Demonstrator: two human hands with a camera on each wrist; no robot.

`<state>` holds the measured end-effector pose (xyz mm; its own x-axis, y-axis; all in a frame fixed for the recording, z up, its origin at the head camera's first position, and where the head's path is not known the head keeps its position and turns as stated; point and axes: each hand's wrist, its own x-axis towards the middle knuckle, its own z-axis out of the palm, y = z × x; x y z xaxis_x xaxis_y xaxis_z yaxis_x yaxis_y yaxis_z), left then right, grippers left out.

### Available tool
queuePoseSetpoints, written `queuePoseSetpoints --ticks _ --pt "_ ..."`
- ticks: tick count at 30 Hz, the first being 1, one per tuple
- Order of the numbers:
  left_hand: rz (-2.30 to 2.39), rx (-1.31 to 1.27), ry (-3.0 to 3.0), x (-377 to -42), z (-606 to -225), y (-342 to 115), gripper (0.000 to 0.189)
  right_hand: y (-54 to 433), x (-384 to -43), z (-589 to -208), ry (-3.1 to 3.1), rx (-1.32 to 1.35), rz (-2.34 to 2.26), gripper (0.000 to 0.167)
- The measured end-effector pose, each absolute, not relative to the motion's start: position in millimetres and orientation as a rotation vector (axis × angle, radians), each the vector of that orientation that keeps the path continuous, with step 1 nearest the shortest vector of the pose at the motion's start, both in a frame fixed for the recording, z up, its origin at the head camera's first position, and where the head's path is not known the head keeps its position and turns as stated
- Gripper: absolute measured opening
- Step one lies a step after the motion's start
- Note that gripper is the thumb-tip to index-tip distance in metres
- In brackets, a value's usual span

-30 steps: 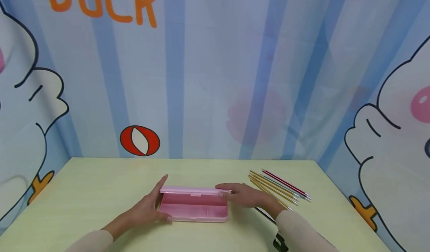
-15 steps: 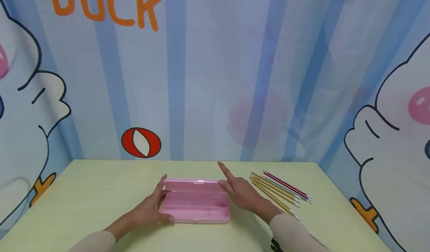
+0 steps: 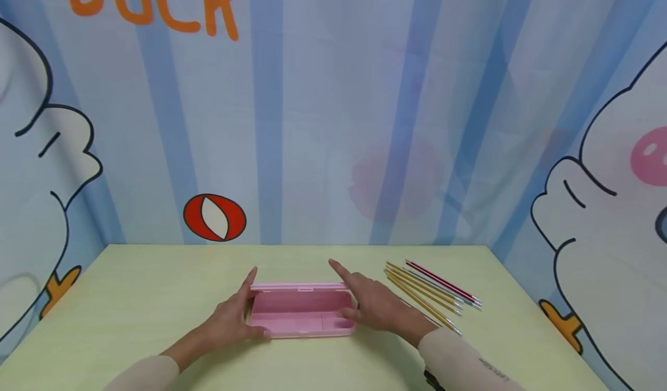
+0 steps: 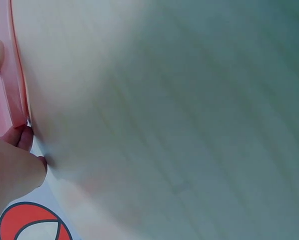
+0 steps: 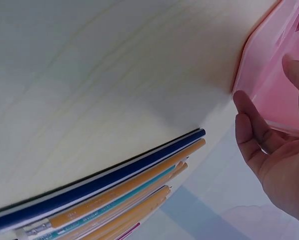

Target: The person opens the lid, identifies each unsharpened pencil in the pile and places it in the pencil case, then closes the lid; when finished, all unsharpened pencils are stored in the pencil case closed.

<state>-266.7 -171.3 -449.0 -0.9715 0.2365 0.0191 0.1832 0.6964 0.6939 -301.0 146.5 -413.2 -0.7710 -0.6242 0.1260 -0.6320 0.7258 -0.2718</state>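
An opened pink plastic pencil case (image 3: 292, 323) lies on the table in the head view. Its lid (image 3: 297, 287) stands raised along the back, seen nearly edge-on. My left hand (image 3: 227, 320) grips the left end, thumb at the front edge and fingers behind. At the right end is my right hand (image 3: 376, 305), its thumb over the right compartment and the index finger pointing past the lid. In the right wrist view, other right-hand fingers (image 5: 254, 127) curl round the case's corner. The left wrist view catches only the case's end (image 4: 12, 85) and part of the left hand.
Several pencils (image 3: 424, 284), yellow, red and blue, lie slanted to the right of the case, partly behind the right forearm. A dark thing (image 3: 432, 379) shows beneath the right sleeve. The table's back edge meets a striped cartoon curtain (image 3: 323, 119).
The lid swung back, then came forward again to nearly edge-on. My right hand went from the lid's top to the case's right end. My left hand kept its place.
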Motion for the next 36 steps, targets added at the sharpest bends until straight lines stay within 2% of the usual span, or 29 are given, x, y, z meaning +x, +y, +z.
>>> queuePoseSetpoints --ticks 5,13,20,27,36 --pt "1.174 0.324 2.816 -266.6 -451.3 -171.5 0.128 145.2 -307.0 -410.7 -2.877 1.062 0.423 0.109" --pt "1.225 0.268 2.805 -266.5 -452.4 -166.7 0.132 141.8 -321.0 -401.7 -2.982 0.943 0.651 0.115" --pt "1.293 0.256 2.807 -265.8 -452.0 -165.9 0.124 139.4 -330.3 -394.5 -2.997 0.884 0.803 0.122" --pt "1.341 0.199 2.783 -266.2 -457.7 -166.4 0.123 136.5 -335.1 -398.9 -2.995 0.842 0.851 0.129" --pt "1.400 0.253 2.775 -265.1 -462.4 -169.6 0.115 133.7 -341.1 -399.5 -3.036 0.743 0.950 0.129"
